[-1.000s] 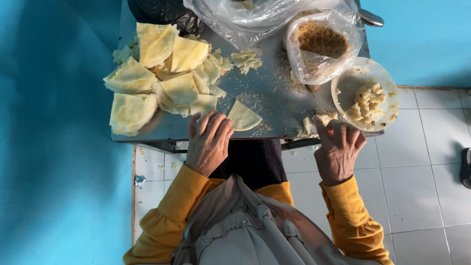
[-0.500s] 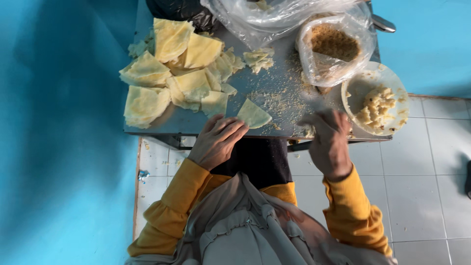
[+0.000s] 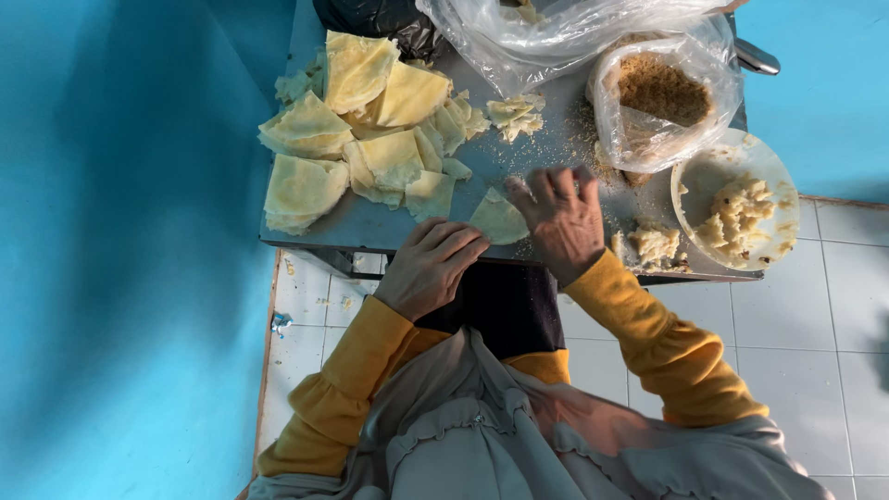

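Observation:
A pale yellow triangular pastry sheet (image 3: 497,220) lies at the near edge of the grey metal table (image 3: 370,222). My left hand (image 3: 431,267) rests flat by the sheet's left corner, fingers together. My right hand (image 3: 560,222) lies over the sheet's right side, fingers spread and touching it. A lump of pale filling (image 3: 654,244) sits on the table just right of my right hand. A round white bowl (image 3: 718,171) holds more of the same filling at the table's right end.
A pile of folded yellow pastry triangles (image 3: 356,130) covers the table's left half. A clear bag of brown crumbs (image 3: 662,97) and another clear plastic bag (image 3: 546,32) stand at the back. A blue wall is on the left, white floor tiles below.
My right hand has moved left from the filling lump at the table's right edge onto the pastry sheet. My left hand has stayed by the sheet.

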`<state>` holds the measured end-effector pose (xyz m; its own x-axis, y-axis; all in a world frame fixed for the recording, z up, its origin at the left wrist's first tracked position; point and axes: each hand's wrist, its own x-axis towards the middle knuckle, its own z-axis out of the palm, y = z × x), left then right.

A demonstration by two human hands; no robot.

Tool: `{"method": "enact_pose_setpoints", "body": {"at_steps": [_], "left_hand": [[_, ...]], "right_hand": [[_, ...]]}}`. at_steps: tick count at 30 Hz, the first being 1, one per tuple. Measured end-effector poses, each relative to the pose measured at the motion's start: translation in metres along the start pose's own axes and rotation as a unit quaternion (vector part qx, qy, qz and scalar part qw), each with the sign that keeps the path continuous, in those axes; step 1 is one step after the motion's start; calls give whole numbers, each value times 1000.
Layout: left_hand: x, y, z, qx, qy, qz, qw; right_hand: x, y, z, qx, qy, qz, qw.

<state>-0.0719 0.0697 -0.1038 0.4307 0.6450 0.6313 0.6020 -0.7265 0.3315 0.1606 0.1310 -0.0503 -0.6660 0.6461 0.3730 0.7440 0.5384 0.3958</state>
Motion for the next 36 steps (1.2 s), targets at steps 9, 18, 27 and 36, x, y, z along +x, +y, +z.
{"method": "enact_pose_setpoints", "body": {"at_steps": [9, 18, 27, 36], "left_hand": [[3, 4, -5, -13, -2, -10, 1000], [12, 6, -10, -60, 15, -16, 998], [15, 13, -7, -79, 72, -133, 985], [25, 20, 0, -73, 98, -208, 970]], "right_hand": [[-15, 15, -22, 244, -29, 32, 969], [43, 155, 31, 323, 70, 203, 922], [66, 161, 59, 167, -48, 245, 954], [23, 77, 15, 643, 0, 66, 763]]}}
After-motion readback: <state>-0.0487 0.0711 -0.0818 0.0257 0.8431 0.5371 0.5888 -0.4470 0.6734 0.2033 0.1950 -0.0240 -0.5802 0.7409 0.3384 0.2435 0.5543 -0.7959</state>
